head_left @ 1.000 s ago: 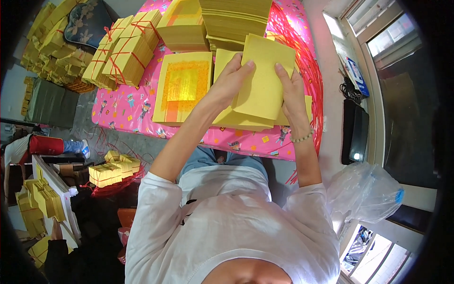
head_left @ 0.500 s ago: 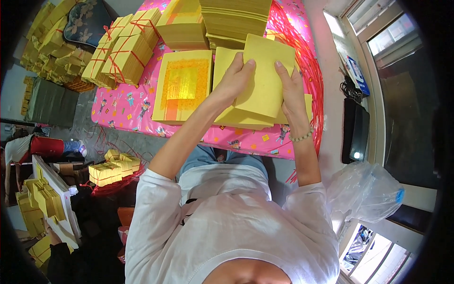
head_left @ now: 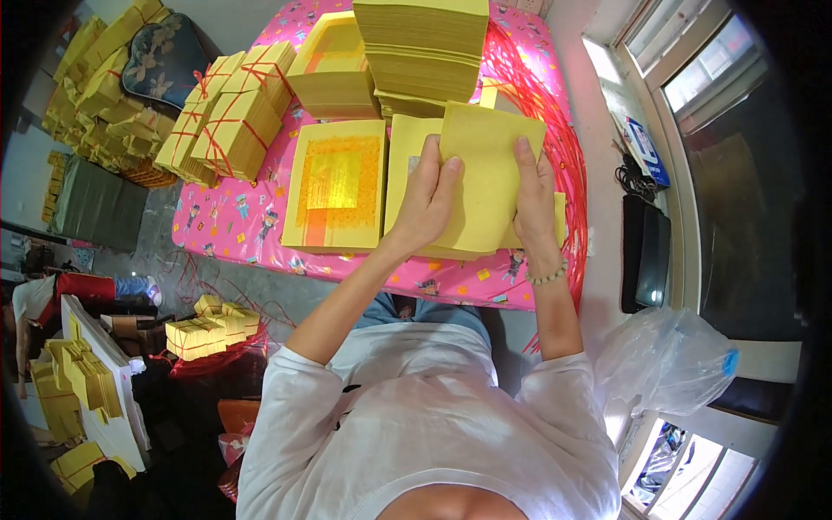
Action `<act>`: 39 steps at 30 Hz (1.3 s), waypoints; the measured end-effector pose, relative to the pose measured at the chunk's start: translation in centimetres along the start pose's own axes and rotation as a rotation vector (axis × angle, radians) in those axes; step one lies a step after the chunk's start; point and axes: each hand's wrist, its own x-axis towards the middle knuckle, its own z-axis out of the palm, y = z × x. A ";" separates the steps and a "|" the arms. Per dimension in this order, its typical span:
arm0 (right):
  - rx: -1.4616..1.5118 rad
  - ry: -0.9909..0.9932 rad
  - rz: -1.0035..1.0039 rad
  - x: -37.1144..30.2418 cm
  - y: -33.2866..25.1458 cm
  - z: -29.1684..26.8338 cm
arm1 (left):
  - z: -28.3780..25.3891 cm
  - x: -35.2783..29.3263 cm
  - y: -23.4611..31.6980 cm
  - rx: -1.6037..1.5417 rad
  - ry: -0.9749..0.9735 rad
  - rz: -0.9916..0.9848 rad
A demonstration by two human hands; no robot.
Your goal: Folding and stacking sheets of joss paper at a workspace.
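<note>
Between my two hands is a stack of yellow paper sheets (head_left: 490, 178), tilted up above the near part of the table. My left hand (head_left: 431, 195) grips its left edge, thumb along the front face. On the opposite edge, my right hand (head_left: 535, 192) is closed with its thumb on the front; a bead bracelet circles that wrist. Behind and beneath lies more yellow paper (head_left: 400, 165), partly hidden by the held stack. To the left sits a squared pile (head_left: 299, 182) whose top sheet bears an orange and gold square.
A tall yellow paper pile (head_left: 425, 61) and another printed pile (head_left: 334, 87) stand farther back. Red cords (head_left: 568, 173) run down the right of the pink-covered table (head_left: 225, 230). Tied bundles (head_left: 234, 130) rest at its left. A clear plastic bag (head_left: 663, 364) lies by the window.
The whole view has shifted, so the table sits lower in the picture. Both hands still hold the paper stack, with its tilt slightly altered. The left fingers look a little straighter.
</note>
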 end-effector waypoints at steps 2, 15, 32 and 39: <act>-0.010 0.010 -0.031 -0.3 -0.1 0.2 | -0.2 -0.2 -0.1 0.011 -0.027 -0.002; -0.234 -0.006 -0.027 1.4 0.0 -0.4 | -1.6 0.2 -0.4 -0.256 -0.001 -0.315; -0.470 -0.234 0.345 0.1 0.2 -0.9 | -3.6 0.8 -0.7 -0.350 0.092 -0.576; -0.470 -0.264 0.299 0.6 1.0 -1.8 | -3.0 1.3 -1.2 -0.281 0.099 -0.595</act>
